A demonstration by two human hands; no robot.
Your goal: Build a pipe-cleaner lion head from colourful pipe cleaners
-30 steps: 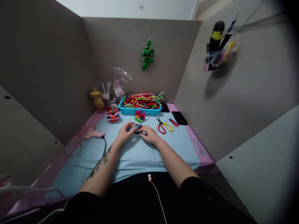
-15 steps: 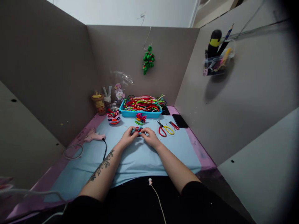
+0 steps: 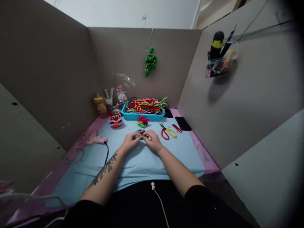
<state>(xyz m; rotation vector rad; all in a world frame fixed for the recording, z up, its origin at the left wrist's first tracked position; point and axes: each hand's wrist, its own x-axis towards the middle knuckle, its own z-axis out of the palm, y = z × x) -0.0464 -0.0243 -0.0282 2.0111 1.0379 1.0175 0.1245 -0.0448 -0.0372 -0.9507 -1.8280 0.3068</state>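
Note:
Between my two hands is a small blue and red pipe-cleaner piece (image 3: 140, 131), partly covered by the fingers. My left hand (image 3: 130, 141) grips it from the left, thumb and fingers closed on its edge. From the right, my right hand (image 3: 153, 141) pinches the same piece, fingertips close to the left thumb. Just beyond the hands stands a pink, red and green pipe-cleaner lion head (image 3: 142, 121). A second lion head (image 3: 115, 120), pink, red and orange, sits farther left.
A blue tray (image 3: 143, 117) heaped with pipe cleaners stands behind. Right of my hands lie red-and-yellow-handled pliers (image 3: 168, 131), a small red cutter (image 3: 177, 128) and a black phone (image 3: 183, 123). A pink glue gun (image 3: 95, 139) with its cord is at left. Partition walls enclose the table.
The piece has turned a little in my fingers, showing more of its blue and red top. My fingertips have shifted to its near edge and come closer together.

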